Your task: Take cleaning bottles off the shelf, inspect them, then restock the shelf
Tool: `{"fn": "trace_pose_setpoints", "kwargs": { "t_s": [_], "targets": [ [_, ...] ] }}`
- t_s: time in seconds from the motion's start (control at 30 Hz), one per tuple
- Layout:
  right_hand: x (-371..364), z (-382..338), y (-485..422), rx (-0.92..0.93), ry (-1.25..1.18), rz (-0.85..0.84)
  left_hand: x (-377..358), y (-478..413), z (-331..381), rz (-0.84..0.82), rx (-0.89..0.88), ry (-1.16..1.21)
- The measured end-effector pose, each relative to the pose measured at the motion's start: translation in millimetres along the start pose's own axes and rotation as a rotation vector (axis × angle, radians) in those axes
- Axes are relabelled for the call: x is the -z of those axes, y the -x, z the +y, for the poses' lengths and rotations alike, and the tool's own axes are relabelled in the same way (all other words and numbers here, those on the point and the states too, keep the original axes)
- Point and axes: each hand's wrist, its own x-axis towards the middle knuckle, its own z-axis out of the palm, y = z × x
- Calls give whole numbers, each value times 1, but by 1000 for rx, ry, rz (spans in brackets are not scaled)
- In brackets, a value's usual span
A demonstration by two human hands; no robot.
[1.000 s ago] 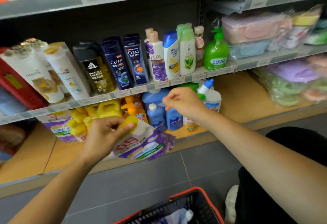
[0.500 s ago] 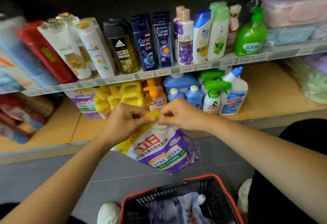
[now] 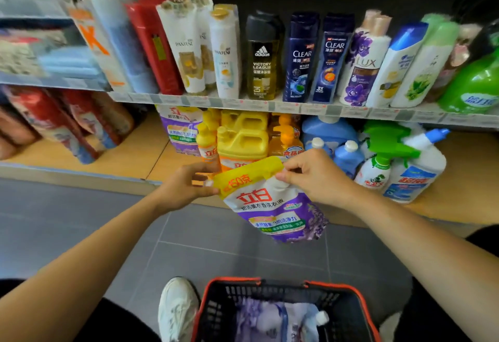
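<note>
1. pinching the laundry detergent refill pouch (image 3: 272, 201) by its yellow top strip: left hand (image 3: 186, 188) at the left corner, thumb and fingers (image 3: 202, 169) closed on the edge; right hand (image 3: 314, 177) at the right corner by the white spout, fingers (image 3: 291, 165) curled and nipping the strip.
2. hanging straight below both sets of fingers, printed face toward the camera, clear of the floor and out in front of the lower shelf (image 3: 129, 152).
3. changed within the last second: held then by the left hand alone, tilted and low at the shelf edge, with the right hand away among the blue bottles (image 3: 348, 155); since brought across to the strip, and the pouch turned upright and squared up.
4. likely meaning: already off the shelf and now in the inspecting step, label on show; restocking not yet done.
5. just beyond the fingers: yellow detergent jugs (image 3: 243, 142); right of the right fingers, a green-trigger spray bottle (image 3: 378, 166) and a toilet cleaner bottle (image 3: 415, 177); beyond the left fingers, a matching pouch (image 3: 181, 131) standing on the shelf.
6. below the fingers, nearer the body: a red-rimmed basket (image 3: 332, 284) on the floor with another purple pouch (image 3: 270, 320) lying inside.
7. worth watching: a soft, heavy pouch hung from a thin strip; could slip and drop toward the basket.
</note>
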Motion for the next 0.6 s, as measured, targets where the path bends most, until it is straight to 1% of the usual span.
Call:
{"fn": "trace_pose_setpoints", "kwargs": {
  "t_s": [0.13, 0.2, 0.3, 0.43, 0.53, 0.6],
  "targets": [
    [-28, 2, -25, -19, -57, -36, 14, 14, -35, -3, 77, 20],
    [-48, 6, -37, -43, -67, -66, 25, 20, -50, 3, 96, -25],
    [-84, 19, -55, -107, 2, -168, 43, 24, -74, 14, 141, -135],
    [-140, 36, -79, -213, 87, -305, 59, 21, -107, 89, 206, -256],
    [-179, 43, -99, -254, 166, -346, 68, 16, -132, 159, 258, -320],
    [-200, 48, -111, -288, 198, -361, 71, 13, -147, 175, 297, -354]
  ]
}}
